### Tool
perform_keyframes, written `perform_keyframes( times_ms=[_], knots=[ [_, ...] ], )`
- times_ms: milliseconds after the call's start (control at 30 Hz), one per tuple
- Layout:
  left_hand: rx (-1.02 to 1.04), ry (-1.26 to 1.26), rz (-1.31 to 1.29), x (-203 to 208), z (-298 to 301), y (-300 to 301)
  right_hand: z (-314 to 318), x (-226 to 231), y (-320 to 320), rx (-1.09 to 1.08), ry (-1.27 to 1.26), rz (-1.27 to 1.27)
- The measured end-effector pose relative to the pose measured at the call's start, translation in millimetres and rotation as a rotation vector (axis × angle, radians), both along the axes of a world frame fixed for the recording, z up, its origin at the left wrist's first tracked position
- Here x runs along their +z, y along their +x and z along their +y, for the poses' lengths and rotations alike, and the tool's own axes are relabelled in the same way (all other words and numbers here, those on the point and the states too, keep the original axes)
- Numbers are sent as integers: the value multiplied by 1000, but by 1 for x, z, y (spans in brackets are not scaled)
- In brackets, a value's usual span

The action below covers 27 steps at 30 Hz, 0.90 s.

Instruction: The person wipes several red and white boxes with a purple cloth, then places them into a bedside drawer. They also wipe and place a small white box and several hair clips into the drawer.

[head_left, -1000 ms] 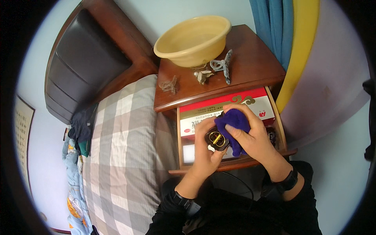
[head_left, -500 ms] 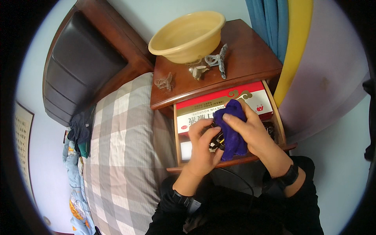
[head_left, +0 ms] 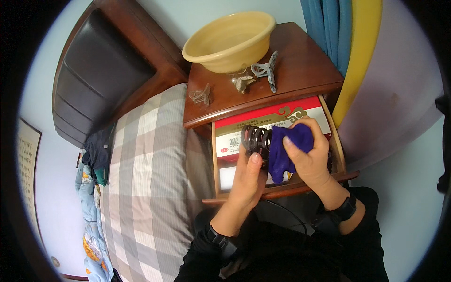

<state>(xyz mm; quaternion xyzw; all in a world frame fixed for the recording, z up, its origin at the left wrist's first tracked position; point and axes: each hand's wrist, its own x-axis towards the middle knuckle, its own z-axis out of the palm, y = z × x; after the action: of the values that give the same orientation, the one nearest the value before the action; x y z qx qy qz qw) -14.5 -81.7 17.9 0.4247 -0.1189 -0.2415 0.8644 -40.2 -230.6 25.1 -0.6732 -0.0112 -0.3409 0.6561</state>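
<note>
A dark, glossy claw hair clip [head_left: 256,139] with curved teeth is held up in my left hand [head_left: 246,181], with the thumb against its near side. My right hand [head_left: 312,162] grips a purple cloth [head_left: 281,160], bunched between thumb and fingers right beside the clip. The cloth hides the clip's right end, so I cannot tell whether they touch. Both hands are over a pulled-out wooden drawer [head_left: 277,191]. Inside it lies a large red, white and gold box [head_left: 230,136], partly covered by my hands, with a white item [head_left: 227,178] near the drawer's front left.
On the brown nightstand [head_left: 305,61] stand a cream basin [head_left: 230,44], a blue-grey claw clip [head_left: 267,70], a pearl-and-leaf hair ornament [head_left: 242,82] and a clear clip [head_left: 200,95]. The bed with its checked cover [head_left: 145,188] is left; blue and yellow curtains [head_left: 364,51] hang right.
My left hand has turned, bringing the claw clip up to the left and into fuller view. The purple cloth has shifted right and is more bunched in my right hand.
</note>
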Motion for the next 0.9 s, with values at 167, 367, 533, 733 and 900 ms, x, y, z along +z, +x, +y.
perform_keyframes(
  times_ms=[167, 367, 533, 733, 900],
  knots=[
    [133, 118, -198, 9, 3, 0, -6, 12, 4, 156, 692, 34],
    [223, 351, -463, 9, -3, -10, 14, 8, 0, 173, -141, 55],
    [192, 381, -457, 7, -3, -9, 19, -15, -3, 45, 48, 97],
    [155, 425, -647, 9, 0, -8, -4, 5, 6, 130, 492, 204],
    [293, 693, -846, 2, -3, -10, 19, 8, -1, 247, 34, 2]
  ],
)
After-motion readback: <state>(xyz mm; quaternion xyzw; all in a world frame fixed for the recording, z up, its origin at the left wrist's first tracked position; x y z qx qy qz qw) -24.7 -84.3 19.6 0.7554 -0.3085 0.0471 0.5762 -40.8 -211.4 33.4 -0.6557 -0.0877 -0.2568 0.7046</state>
